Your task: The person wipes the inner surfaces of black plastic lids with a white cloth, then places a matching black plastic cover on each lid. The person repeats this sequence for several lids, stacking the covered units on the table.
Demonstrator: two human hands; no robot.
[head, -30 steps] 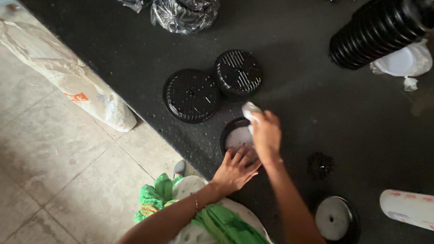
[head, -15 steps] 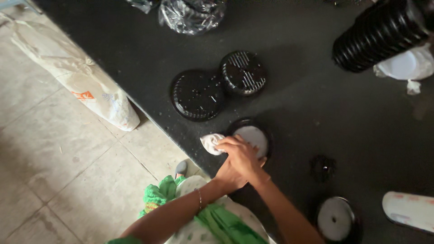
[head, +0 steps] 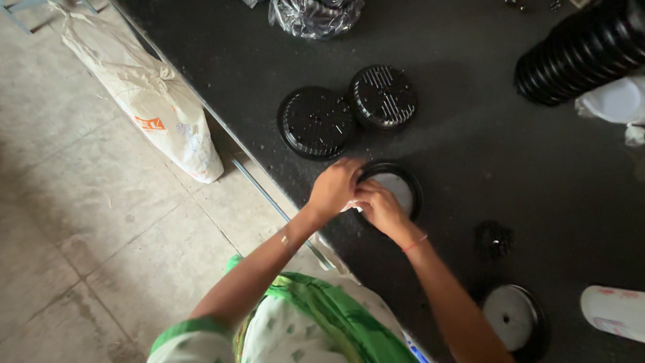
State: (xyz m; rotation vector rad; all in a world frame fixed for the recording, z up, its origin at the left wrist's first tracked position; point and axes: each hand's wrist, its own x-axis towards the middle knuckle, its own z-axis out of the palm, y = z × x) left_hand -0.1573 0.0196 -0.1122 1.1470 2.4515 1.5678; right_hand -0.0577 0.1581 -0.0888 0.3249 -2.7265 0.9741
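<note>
A round black dish with a white inside (head: pixel 398 185) lies on the black table (head: pixel 470 134) near its front edge. My left hand (head: pixel 334 187) grips the dish's left rim. My right hand (head: pixel 377 205) presses a small white cloth (head: pixel 351 205) against the near rim, and the cloth is mostly hidden between my hands. Two black round slotted lids (head: pixel 316 122) (head: pixel 383 96) lie just beyond the dish, touching each other.
A stack of black ribbed rings (head: pixel 581 52) lies at the top right beside a white container (head: pixel 615 101). Another white-faced dish (head: pixel 514 318) and a white roll (head: pixel 615 312) sit at the lower right. A crumpled plastic bag (head: pixel 312 15) is at the top, a tied sack (head: pixel 144 101) on the tiled floor.
My right hand with the cloth came down from above the dish to its near rim. My left hand moved up from the table edge onto the dish's left rim.
</note>
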